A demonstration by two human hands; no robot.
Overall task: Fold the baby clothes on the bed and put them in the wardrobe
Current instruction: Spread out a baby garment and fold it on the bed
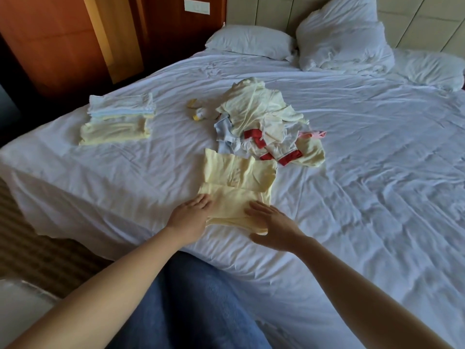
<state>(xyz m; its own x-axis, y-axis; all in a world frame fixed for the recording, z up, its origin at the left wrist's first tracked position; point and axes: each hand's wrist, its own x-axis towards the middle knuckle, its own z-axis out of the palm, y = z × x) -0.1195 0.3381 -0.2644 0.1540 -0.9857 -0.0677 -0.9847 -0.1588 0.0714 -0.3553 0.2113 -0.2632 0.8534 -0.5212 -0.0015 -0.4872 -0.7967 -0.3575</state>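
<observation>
yellow garment point(236, 187) lay flat on the bed point(352, 172), near edge. left hand point(190, 212) and right hand point(273, 224) pressed it, fingers straight, gripping nothing. looked thin, limp, light; best pinched at the hem corners.

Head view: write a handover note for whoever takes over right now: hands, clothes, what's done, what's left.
Hands: left hand and right hand both lie flat on the yellow garment, which is partly folded on the bed.
Done: folded stack sits on the bed's left side.
Left: finish this fold, fold the loose pile just beyond the garment, then put everything away.
</observation>
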